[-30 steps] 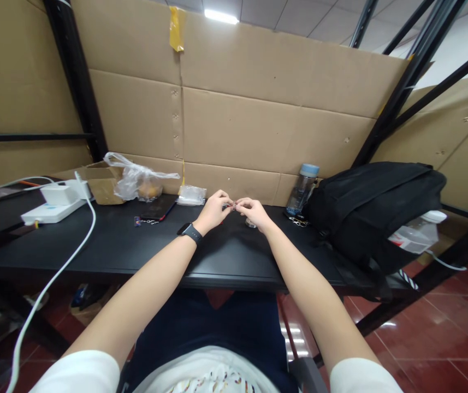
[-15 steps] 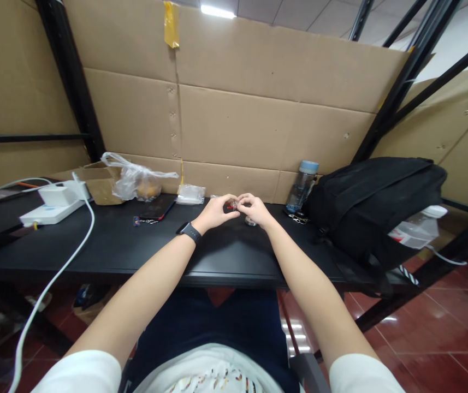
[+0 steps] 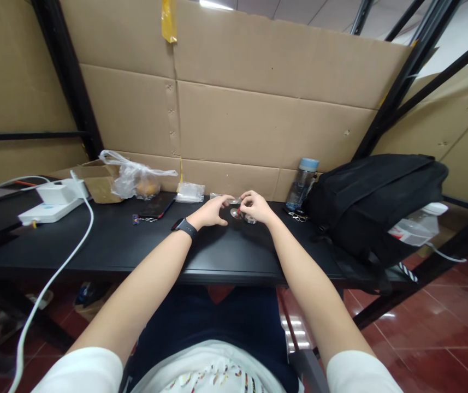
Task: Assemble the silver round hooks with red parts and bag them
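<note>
Your right hand (image 3: 257, 208) pinches a small red piece (image 3: 239, 209) between thumb and fingertips above the table (image 3: 225, 254), while your left hand (image 3: 209, 213) is spread, thumb and fingers apart, with nothing visible in its grasp. Between your hands is a clear round piece (image 3: 234, 214), just beside the red one; whether they touch, you cannot tell from here. A small round container (image 3: 250, 220) sits just under your right hand. Farther left lie a clear plastic packet (image 3: 190, 192), a dark phone (image 3: 159, 206) and, behind it, a tied plastic bag (image 3: 133, 181); at the far left is a white power strip (image 3: 49, 212). To the right stand a blue-capped bottle (image 3: 300, 188) and a black backpack (image 3: 375, 202)
</note>
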Action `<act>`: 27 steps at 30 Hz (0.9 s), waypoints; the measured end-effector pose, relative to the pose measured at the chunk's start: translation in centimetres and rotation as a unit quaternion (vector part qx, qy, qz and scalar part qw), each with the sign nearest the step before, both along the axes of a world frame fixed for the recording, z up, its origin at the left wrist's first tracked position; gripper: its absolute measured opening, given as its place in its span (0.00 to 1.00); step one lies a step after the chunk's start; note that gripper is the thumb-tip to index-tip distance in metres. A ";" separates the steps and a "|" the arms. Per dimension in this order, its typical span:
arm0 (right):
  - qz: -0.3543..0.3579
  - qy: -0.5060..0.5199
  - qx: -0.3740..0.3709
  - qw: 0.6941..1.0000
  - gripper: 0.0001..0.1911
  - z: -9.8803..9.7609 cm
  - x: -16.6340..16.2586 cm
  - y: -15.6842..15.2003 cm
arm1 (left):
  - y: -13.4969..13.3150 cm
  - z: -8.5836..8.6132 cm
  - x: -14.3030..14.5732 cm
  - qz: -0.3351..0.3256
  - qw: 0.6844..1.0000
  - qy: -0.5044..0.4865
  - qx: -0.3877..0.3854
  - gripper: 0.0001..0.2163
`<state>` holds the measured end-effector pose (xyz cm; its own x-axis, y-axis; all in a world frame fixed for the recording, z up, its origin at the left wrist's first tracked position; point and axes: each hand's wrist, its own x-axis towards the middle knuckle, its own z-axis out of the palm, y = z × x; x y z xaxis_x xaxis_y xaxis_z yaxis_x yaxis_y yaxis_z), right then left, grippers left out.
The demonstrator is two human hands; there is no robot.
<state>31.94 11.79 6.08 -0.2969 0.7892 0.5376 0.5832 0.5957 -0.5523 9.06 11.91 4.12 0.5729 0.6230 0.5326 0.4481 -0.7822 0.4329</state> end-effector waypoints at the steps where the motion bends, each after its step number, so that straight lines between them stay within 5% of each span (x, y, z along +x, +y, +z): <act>1: -0.002 -0.013 0.000 1.000 0.03 -0.1 0.0 0.1 | 0.4 -0.1 -0.4 0.022 0.999 0.023 0.008 0.38; 6: 0.001 -0.056 0.005 0.998 0.03 -0.7 0.0 0.4 | 1.7 -0.5 -2.0 0.124 0.985 0.122 0.006 0.16; 12: 0.039 -0.090 0.000 0.995 0.05 -0.7 -0.1 0.4 | 1.7 -0.6 -2.0 0.146 0.976 0.163 0.020 0.03; 15: 0.054 -0.110 -0.013 0.992 0.06 -0.4 0.5 0.4 | 1.6 -0.8 -1.7 0.148 0.973 0.174 0.023 0.02; 19: -0.013 -0.141 -0.036 0.989 0.03 0.0 2.2 0.4 | 1.4 -1.2 -1.4 0.146 0.975 0.162 0.034 0.02; 23: -0.036 -0.163 -0.095 0.981 0.19 -0.3 3.8 0.8 | 0.8 -1.0 -0.9 0.162 0.975 0.151 0.036 0.04; 27: -0.019 -0.145 -0.138 0.980 0.20 -0.7 4.4 1.2 | 0.1 0.0 -0.3 0.163 0.983 0.086 0.026 0.05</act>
<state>36.31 12.99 5.35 -0.3734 0.9060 0.1992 0.7577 0.4218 -0.4980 8.77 11.98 4.15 0.4321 0.7626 0.4814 0.7412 -0.6044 0.2922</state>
